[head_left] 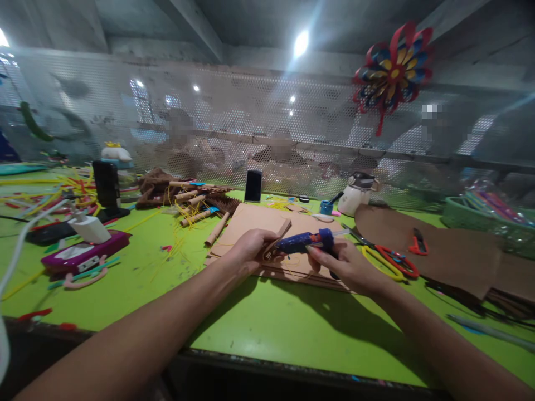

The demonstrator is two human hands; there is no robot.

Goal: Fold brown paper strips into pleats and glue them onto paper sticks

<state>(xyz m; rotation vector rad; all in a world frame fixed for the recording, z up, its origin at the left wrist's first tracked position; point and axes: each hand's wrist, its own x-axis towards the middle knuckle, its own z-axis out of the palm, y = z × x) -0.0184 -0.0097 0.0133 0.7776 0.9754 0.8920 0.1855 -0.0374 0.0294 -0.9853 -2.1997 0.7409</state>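
Observation:
In my right hand (340, 262) is a blue glue gun (307, 240), its fingers wrapped round the handle and a clear glue stick poking from the back. The nozzle points left, at a narrow folded strip of brown paper (282, 229) that my left hand (253, 248) pinches. Nozzle and strip are close together; whether they touch I cannot tell. Both hands are over a stack of brown paper sheets (246, 220) on the green table (251, 328).
Scissors with red and yellow handles (387, 264) lie right of the stack, near brown paper (455, 250). Rolled paper tubes (196, 217) and yellow cords are on the left, with a purple power strip (86, 250). A phone (253, 185) stands behind.

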